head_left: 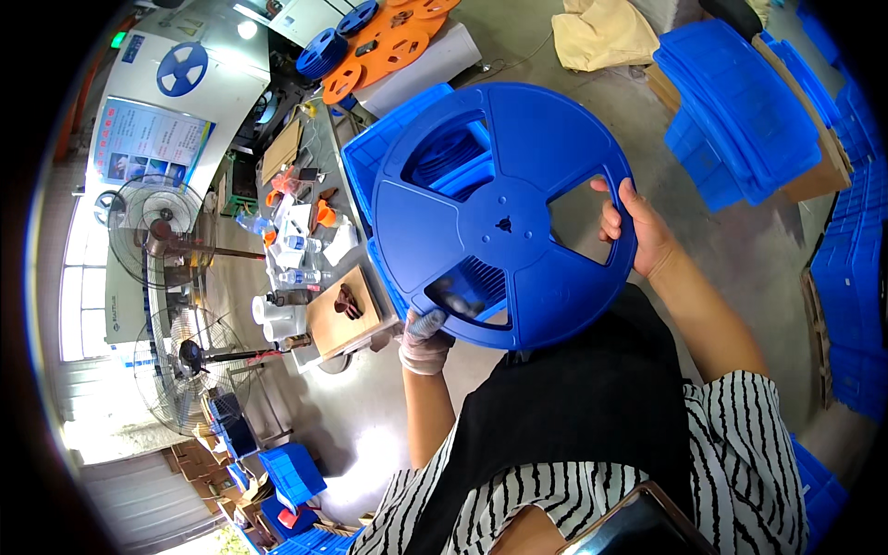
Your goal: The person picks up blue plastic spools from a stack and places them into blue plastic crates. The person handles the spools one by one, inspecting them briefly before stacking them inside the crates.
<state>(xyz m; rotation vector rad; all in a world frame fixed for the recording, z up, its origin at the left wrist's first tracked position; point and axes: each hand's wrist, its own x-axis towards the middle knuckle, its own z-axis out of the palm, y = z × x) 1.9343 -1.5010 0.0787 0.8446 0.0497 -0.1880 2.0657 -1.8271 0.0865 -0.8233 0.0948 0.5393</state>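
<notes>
Glossy dark object with a metallic edge, one, cut off by the near edge, in front of your chest; black-and-white striped top and black apron, worn by you. Blue reel, large, with window cutouts and a small hub hole, raised before you between both hands. Left hand, gloved, gripping its near left rim; right hand, bare, closed around its right rim, fingers showing in the cutout. Beyond the reel: blue crate, blue reels inside. To your left: grey table bearing a brown board and clear bottles; farther left, two standing fans. Right, farther: stacked blue bins. Far: orange reels and a beige cloth.
</notes>
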